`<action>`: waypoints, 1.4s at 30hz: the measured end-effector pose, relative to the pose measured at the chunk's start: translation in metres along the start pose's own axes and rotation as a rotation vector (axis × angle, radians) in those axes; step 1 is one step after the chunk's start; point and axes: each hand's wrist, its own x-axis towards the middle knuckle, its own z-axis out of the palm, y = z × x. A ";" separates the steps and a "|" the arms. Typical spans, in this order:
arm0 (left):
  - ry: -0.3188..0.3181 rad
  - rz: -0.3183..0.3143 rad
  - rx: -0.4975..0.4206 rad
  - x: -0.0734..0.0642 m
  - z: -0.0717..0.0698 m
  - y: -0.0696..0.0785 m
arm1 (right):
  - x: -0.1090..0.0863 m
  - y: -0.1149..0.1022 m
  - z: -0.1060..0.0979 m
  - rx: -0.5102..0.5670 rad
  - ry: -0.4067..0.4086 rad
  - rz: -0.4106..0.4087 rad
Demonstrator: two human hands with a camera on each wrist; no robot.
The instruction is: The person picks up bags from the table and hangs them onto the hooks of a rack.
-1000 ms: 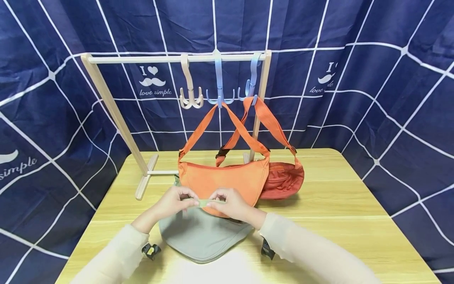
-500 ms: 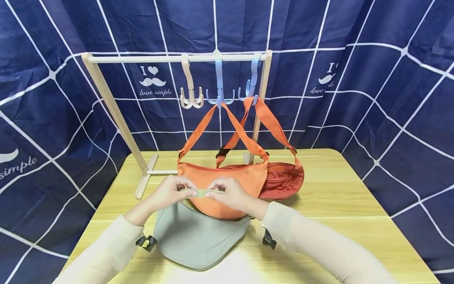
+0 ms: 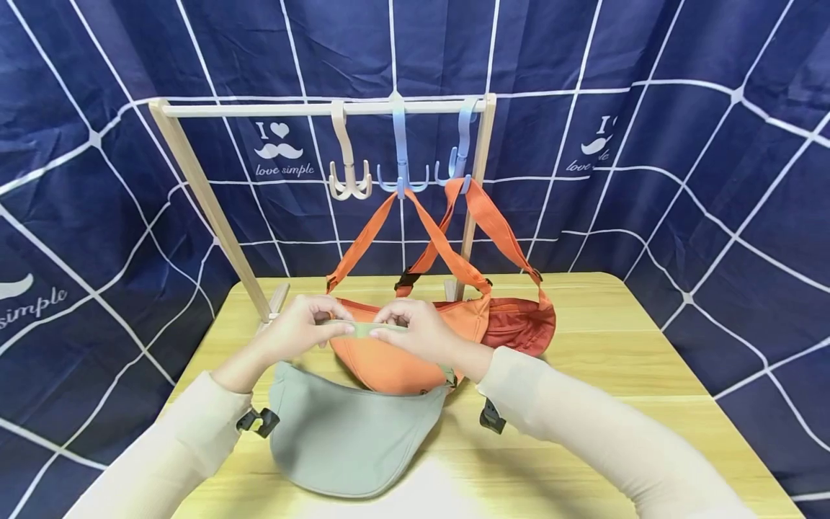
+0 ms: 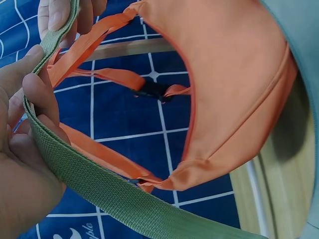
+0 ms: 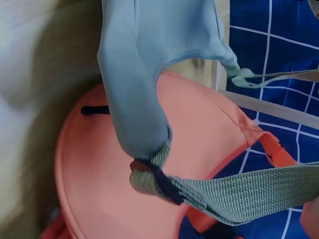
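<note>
Both hands pinch the green webbing strap (image 3: 361, 330) of a grey-green shoulder bag (image 3: 357, 436), close to the strap's middle. My left hand (image 3: 303, 330) is at its left side and my right hand (image 3: 420, 330) a little to its right. Below them hangs the bag, its lower edge over the near part of the table. In the left wrist view the strap (image 4: 104, 184) runs through curled fingers. A dark buckle (image 5: 167, 184) joins strap and bag in the right wrist view. Just behind is an orange bag (image 3: 389, 364), partly hidden by the hands.
A wooden rack (image 3: 259, 109) carries a beige hook (image 3: 349, 162), a blue hook (image 3: 401, 155) and another blue hook (image 3: 462, 151). The orange bag's strap loops on the middle hook. A red bag (image 3: 521, 326) hangs from the right one. Beneath is a wooden table (image 3: 616, 375).
Both hands have risen and moved forward towards the rack, slightly left, still holding the strap. The grey-green bag has shifted left and now hangs more upright, apart from the orange bag's lower edge.
</note>
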 end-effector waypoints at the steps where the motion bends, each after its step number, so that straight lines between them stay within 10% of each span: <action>1: 0.005 0.000 0.003 0.001 -0.002 0.001 | 0.002 -0.001 -0.001 0.001 0.002 -0.005; 22: 0.129 0.007 0.131 0.026 -0.032 0.016 | 0.036 -0.018 -0.017 -0.130 0.109 -0.083; 42: 0.209 -0.036 0.070 0.054 -0.056 0.029 | 0.069 -0.033 -0.037 -0.098 0.161 0.042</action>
